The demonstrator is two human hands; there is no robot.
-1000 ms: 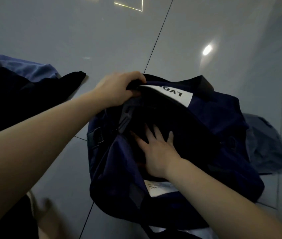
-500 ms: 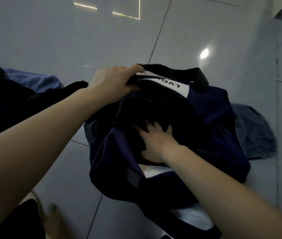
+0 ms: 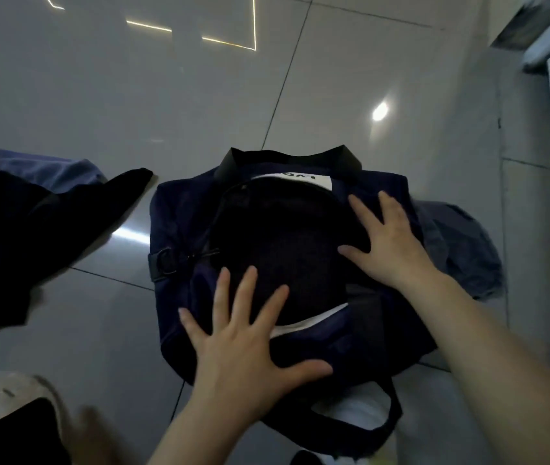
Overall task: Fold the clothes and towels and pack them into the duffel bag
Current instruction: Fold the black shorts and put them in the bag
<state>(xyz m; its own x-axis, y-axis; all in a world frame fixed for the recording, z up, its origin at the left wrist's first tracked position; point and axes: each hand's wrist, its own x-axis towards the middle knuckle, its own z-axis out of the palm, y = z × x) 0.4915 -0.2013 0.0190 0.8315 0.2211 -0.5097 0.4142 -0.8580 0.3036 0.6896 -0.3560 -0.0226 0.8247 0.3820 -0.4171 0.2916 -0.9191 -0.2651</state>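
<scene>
Your left hand [image 3: 240, 344] has let go of the far rim it was gripping a second ago and now lies flat on the near edge of the duffel bag [image 3: 179, 216], low in the middle of the frame, fingers straight and spread wide apart, thumb stretched to the right. Your right hand [image 3: 387, 243] has come up out of the opening, where it was pressing down half a second ago, and now rests flat on the bag's right side, right of centre, its fingers also straight and fanned apart. Neither hand is clamped on anything.

You have the navy bag on the tiled floor [image 3: 132, 95] in the centre of the frame, its mouth facing up between your two hands. Dark fabric [image 3: 283, 243] fills the opening; whether it is folded clothing or lining you cannot tell in this light. A white label [image 3: 300, 181] sits at the far rim, just under a black strap [image 3: 287, 161]. A second black strap [image 3: 384, 427] loops off the near end at the lower right.

At the left edge of the frame lies a heap of black clothing [image 3: 32, 229], with blue fabric [image 3: 52, 169] showing behind it, apart from the bag. A grey garment [image 3: 461, 250] lies on the floor at the right, tucked partly behind the bag.
</scene>
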